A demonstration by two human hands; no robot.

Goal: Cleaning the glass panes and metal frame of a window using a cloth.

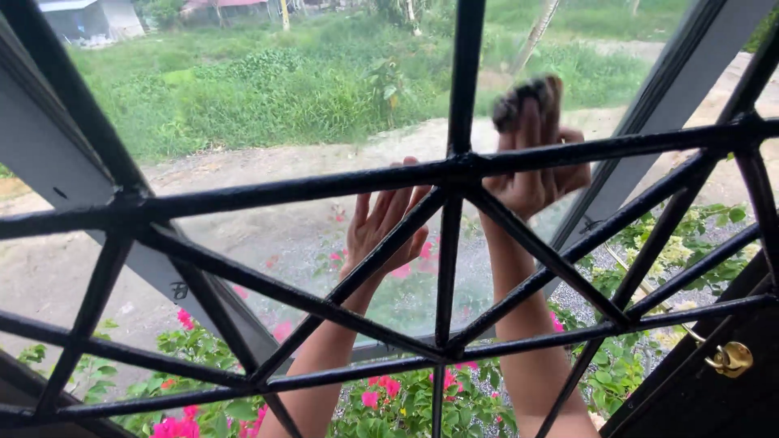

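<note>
Both my arms reach out through a black iron window grille [454, 174] toward an open glass window pane [324, 243]. My left hand [381, 223] lies flat with fingers spread against the pane. My right hand [540, 154] is higher and to the right, fingers closed on a dark crumpled cloth or scrubber [527, 96] pressed on the glass. The grille bars cross in front of both hands and hide parts of them.
A grey window frame [49, 154] slants at the left, another frame bar [649, 122] at the right. A brass latch [730, 358] sits low on the right. Below are pink flowering bushes [381, 393]; beyond are a dirt path and grass.
</note>
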